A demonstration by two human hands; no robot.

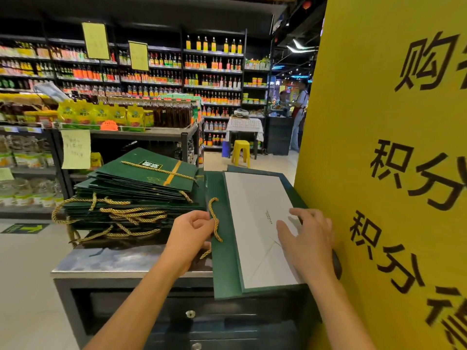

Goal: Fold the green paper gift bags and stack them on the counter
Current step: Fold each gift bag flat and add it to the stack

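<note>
On the table (106,261), the green gift bag (227,263), lengthwise up-frame, is edge-pinched by the left hand (190,232) and pressed by the flat right hand (309,239).

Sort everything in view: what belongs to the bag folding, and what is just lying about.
Job: green bag being folded, gold rope handle, stack of folded bags, counter, left hand, right hand.
Lying about: yellow sign, yellow stool, bottle shelves, paper note.

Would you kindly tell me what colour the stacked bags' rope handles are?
The rope handles are gold, seen in the head view.
</note>
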